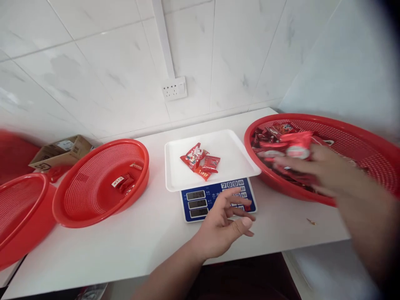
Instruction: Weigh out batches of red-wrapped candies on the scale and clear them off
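Observation:
Blurred by motion, my right hand [312,166] is over the large red basket [346,146] on the right, closed on a red packet [298,143]. Many red packets lie in that basket beneath it. My left hand [225,223] hovers in front of the blue scale [196,202], its fingers spread and nothing in them. On the scale's white tray [175,173] rest several red packets [200,160], in a loose heap.
A red basket [90,183] with a few packets stands left of the scale, and another red basket [21,221] is at the far left. Behind them is a cardboard box [62,152]. A tiny scrap [311,221] lies on the white table [125,250].

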`<state>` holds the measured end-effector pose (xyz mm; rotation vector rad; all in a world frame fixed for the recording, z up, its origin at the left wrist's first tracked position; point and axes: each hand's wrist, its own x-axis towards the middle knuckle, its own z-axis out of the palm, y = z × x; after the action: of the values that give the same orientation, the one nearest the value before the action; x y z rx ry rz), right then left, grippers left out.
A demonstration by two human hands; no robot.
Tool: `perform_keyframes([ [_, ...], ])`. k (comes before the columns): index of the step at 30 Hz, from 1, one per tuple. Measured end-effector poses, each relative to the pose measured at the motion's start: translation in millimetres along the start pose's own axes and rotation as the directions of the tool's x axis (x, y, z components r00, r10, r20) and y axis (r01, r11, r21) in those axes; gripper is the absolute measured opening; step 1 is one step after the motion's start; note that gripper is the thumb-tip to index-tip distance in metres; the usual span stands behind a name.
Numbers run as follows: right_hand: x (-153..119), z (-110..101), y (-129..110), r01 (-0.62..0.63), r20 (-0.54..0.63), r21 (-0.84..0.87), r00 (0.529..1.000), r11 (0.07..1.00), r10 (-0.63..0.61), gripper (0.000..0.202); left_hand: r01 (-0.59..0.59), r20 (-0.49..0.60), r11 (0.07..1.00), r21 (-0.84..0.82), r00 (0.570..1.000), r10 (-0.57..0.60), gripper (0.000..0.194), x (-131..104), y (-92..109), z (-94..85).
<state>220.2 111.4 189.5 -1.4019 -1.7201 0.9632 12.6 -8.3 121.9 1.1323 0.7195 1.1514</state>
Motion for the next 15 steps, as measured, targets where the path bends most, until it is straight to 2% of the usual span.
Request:
perform_keyframes([
  [1, -3.0, 20.0, -7.1, -0.012, 0.077, 0.127, 0.997, 0.992, 0.002, 0.034, 0.021, -0.006, 0.994, -0.109, 1.0, -0.022, 0.065, 5.7, 4.3, 5.3],
  [2, -6.3, 38.8, -13.4, -0.003, 0.104, 0.184, 0.994, 0.983, -0.016, 0.035, 0.031, -0.028, 0.983, -0.179, 0.999, -0.037, 0.074, 10.9, 8.1, 9.7],
  [4, -12.5, 68.7, -22.9, 0.027, 0.091, 0.251, 0.995, 0.968, -0.051, 0.035, 0.034, -0.101, 0.971, -0.237, 0.993, -0.06, 0.085, 18.7, 14.2, 14.9],
  [6, -16.4, 86.5, -28.1, 0.037, 0.069, 0.298, 0.996, 0.954, -0.06, 0.032, 0.021, -0.181, 0.969, -0.247, 0.981, -0.067, 0.088, 22.6, 18.2, 15.4],
  [9, -16.7, 97.2, -28.7, 0.019, 0.089, 0.377, 0.994, 0.926, -0.056, 0.028, -0.003, -0.276, 0.971, -0.241, 0.959, -0.065, 0.084, 23.6, 20.0, 9.9],
  [15, -8.5, 101.5, -13.6, 0.053, 0.012, 0.575, 0.997, 0.816, -0.074, 0.026, -0.044, -0.327, 0.983, -0.177, 0.945, -0.017, 0.062, 23.0, 24.1, -9.1],
])
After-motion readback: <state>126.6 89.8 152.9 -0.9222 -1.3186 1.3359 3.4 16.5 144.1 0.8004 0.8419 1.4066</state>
